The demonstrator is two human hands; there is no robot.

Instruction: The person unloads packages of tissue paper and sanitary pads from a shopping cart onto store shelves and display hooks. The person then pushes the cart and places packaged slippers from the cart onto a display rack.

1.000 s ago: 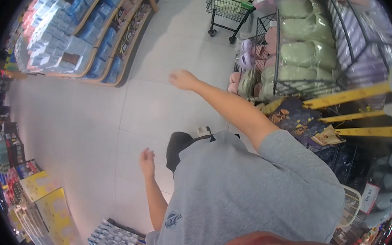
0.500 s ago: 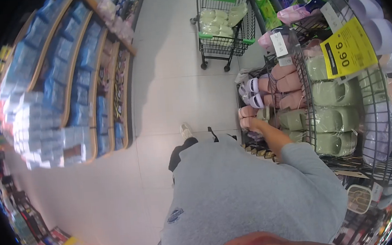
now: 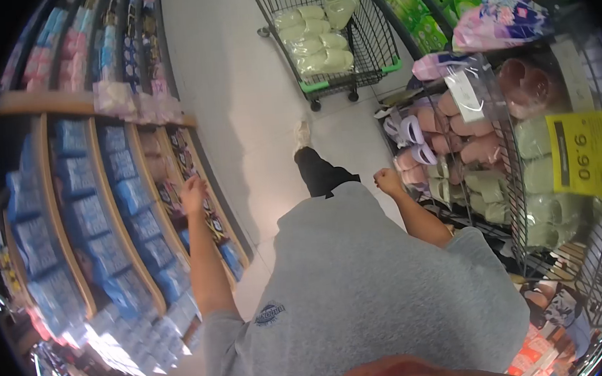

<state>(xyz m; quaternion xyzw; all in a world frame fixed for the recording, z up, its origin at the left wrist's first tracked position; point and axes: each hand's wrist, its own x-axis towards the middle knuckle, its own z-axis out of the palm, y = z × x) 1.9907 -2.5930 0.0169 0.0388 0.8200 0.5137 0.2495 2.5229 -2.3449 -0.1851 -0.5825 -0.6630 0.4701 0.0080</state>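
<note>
My left hand (image 3: 193, 194) hangs in front of the lower shelf on the left, its fingers loosely curled and nothing seen in them. On the other side, my right hand (image 3: 387, 181) is closed in a loose fist beside the wire rack of slippers, with no item showing in it. Nearest to that hand are pink slippers (image 3: 410, 164), purple-white slippers (image 3: 422, 154) and green slippers (image 3: 442, 187). Ahead stands a shopping cart (image 3: 385, 68) with green trim, holding pale green slippers (image 3: 314, 44) in clear wrapping.
Shelves of blue packages (image 3: 103, 239) line the left side. A wire rack (image 3: 517, 199) with a yellow price sign (image 3: 588, 158) borders the right. Green packs (image 3: 404, 10) are stacked beyond it. Pale floor tiles (image 3: 239, 122) run between the shelves toward the cart.
My right hand has left the slippers in the rack and moved out beside my body. My left hand has come into view. The cart appears closer, and the view has turned.
</note>
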